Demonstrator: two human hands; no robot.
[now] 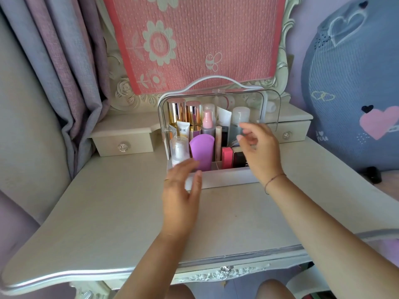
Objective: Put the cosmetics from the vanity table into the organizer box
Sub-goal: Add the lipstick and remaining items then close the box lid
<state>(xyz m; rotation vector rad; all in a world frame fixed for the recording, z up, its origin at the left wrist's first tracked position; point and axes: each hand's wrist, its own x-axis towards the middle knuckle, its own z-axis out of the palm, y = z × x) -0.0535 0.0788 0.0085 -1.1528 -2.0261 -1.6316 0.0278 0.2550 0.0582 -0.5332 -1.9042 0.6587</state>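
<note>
Two bare hands reach toward a white organizer box point(218, 176) that stands at the back of a pale vanity surface point(108, 212), its clear lid point(267, 104) raised and its white carry handle point(216, 79) arching above. The left hand point(180, 190), forearm stretched forward from the lower edge of the view, hovers at the box's front left corner with its palm turned inward and fingers spread loosely; its grip is apart and holds nothing, and a thin ring shows on one finger. The right hand point(258, 147) is raised higher, in front of the box's right half, wrist bent and a thin cord bracelet point(273, 182) around it; its fingers curl loosely near the lid's lower edge, parted, and whether they touch the clear plastic cannot be told through the blur. The cosmetics stand packed inside the box: two gold-capped bottles point(177, 112) at the back left, a white tube with printed characters point(183, 130), a pink spray bottle point(207, 123), a clear pump bottle point(179, 148) at the front left, a purple tube point(201, 152) beside it, a slim beige stick point(218, 143), a pink case point(226, 157) and a frosted bottle with a white cap point(239, 119). A pink flowered cloth point(194, 39) hangs over the mirror frame behind, and small drawers with crystal knobs point(123, 147) flank the box.
</note>
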